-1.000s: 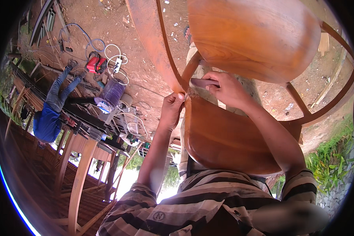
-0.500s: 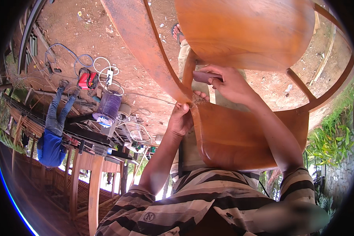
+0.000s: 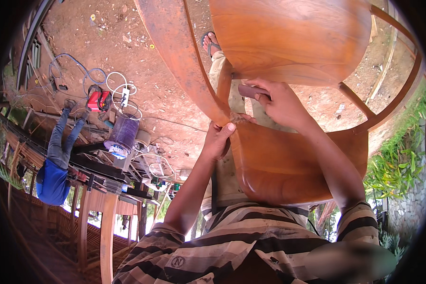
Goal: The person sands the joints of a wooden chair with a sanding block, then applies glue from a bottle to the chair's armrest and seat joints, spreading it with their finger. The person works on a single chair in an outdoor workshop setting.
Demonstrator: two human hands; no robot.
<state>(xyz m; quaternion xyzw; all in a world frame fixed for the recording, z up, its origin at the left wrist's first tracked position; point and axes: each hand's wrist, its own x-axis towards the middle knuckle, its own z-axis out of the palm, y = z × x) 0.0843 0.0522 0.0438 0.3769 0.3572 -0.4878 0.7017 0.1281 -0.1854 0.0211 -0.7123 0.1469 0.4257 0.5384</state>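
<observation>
A wooden chair with a broad seat panel (image 3: 288, 38), a curved back panel (image 3: 288, 170) and a long curved rail (image 3: 175, 57) fills the right half of the view. My left hand (image 3: 217, 142) is closed around the joint where that rail meets the back panel, thumb on its rough, pale corner. Just above and right of this joint, my right hand (image 3: 281, 106) grips a flat maroon-brown block (image 3: 248, 91), perhaps a sanding pad, held a little clear of the corner.
On the dirt ground (image 3: 128, 42) at left lie a red machine (image 3: 98, 99), a white power strip (image 3: 125, 97), coiled cords and a purple cylinder (image 3: 123, 132). A co-worker (image 3: 54, 180) in blue is beside a cluttered wooden structure (image 3: 109, 227). Plants (image 3: 397, 170) edge the right.
The view has shifted, showing more of a sandalled foot. My right hand and the block have moved slightly away from the rough corner. My left hand has kept its hold on the joint.
</observation>
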